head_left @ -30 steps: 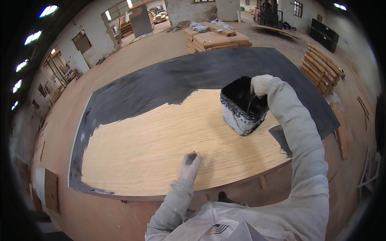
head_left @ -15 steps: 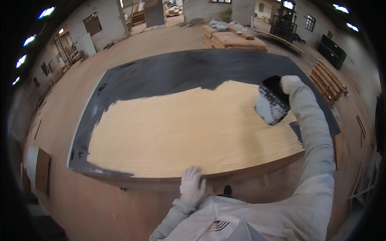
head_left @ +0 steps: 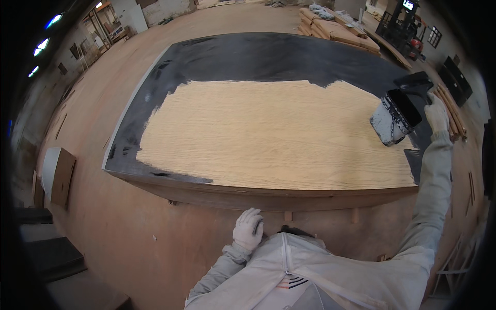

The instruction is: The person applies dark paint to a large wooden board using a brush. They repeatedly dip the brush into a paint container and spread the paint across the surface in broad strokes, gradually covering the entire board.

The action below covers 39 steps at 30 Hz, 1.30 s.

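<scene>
A wide wood-grain panel [head_left: 268,139] lies before me, its far, left and part of its right margins coated in black paint. Toward its right end stands a paint-smeared white bucket [head_left: 388,125] with dark paint inside. My right hand [head_left: 437,112], in a white glove, is closed just right of the bucket. It grips a black-coated flat paint applicator [head_left: 415,80], raised above the bucket's far rim; its exact kind is unclear. My left hand [head_left: 248,229], gloved too, hovers near my body, off the panel's near edge. Its fingers are loosely bent, and nothing shows in it.
Stacked long brown packages [head_left: 338,32] lie beyond the panel, with a forklift [head_left: 398,23] behind them. At the right is a bundle of brown rolls [head_left: 452,116]. A pale box-like piece [head_left: 58,175] stands on the floor at left, dark slabs [head_left: 46,256] nearer me.
My right hand has moved right, away from the bucket, and the applicator now shows above its rim. My left hand has come off the panel's near edge. The view has shifted.
</scene>
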Each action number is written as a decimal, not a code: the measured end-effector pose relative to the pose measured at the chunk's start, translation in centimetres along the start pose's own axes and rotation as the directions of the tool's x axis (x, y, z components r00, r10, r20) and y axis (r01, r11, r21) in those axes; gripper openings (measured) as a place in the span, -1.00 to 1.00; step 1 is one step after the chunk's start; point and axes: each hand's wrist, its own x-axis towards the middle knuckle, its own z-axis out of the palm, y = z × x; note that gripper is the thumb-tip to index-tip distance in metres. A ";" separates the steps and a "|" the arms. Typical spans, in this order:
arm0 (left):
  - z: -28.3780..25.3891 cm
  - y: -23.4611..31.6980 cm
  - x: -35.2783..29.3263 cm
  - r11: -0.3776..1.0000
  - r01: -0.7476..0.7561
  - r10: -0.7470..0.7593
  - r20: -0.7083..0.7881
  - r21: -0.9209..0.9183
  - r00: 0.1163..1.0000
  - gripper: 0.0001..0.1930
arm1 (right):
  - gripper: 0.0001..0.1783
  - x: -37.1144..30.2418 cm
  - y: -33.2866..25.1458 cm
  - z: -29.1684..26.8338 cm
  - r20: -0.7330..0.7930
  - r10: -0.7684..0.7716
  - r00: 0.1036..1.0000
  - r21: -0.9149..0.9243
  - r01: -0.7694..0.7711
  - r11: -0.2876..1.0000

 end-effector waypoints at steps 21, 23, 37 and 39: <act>-1.3 -17.7 -35.8 -0.014 0.952 -0.965 0.244 0.305 -0.093 -0.46 | -0.27 -15.5 -37.0 16.2 0.623 -0.633 0.459 0.648 0.150 0.747; -0.3 -19.7 -34.0 -0.050 0.985 -0.975 0.207 0.168 -0.084 -0.49 | -0.34 -15.9 -41.7 16.8 0.560 -0.684 0.468 0.676 0.219 0.703; -18.2 -44.2 -22.6 0.107 0.883 -0.992 -0.113 -0.457 0.061 -0.70 | -0.44 -20.2 -82.0 17.1 0.568 -0.645 0.512 0.491 0.418 0.764; -20.3 -46.8 -24.4 0.061 0.902 -0.995 -0.100 -0.428 0.020 -0.71 | -0.45 -18.7 -84.4 20.9 0.528 -0.631 0.568 0.482 0.412 0.774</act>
